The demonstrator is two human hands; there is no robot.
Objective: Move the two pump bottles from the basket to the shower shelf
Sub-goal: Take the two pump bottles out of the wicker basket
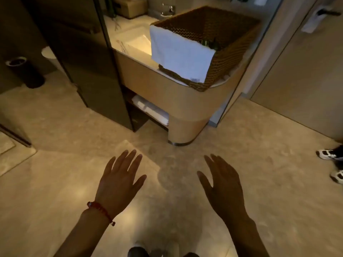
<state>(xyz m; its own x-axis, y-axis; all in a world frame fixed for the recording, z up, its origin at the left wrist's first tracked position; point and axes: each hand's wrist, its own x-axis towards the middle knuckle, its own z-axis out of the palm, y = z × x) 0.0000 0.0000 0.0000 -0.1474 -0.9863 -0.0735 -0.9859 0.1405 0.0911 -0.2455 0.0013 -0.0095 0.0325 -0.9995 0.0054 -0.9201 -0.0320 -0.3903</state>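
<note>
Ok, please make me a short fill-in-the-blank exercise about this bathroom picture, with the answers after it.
1. The wicker basket stands on the ____ counter.
2. A ____ towel hangs over the basket's near side.
3. The left hand has a ____ bracelet at the wrist.
4. The right hand is open and holds ____.

Answers: sink; white; red; nothing

A warm, dim bathroom with a beige stone-look floor (259,145). A rounded tan vanity (176,101) carries a lit white sink (137,41) and a faucet (168,9) behind it — folded towels (150,110) sit on its open lower shelf. A dark glass panel (87,58) stands left — a black bin (27,73) beyond, a door (306,62) right.
</note>
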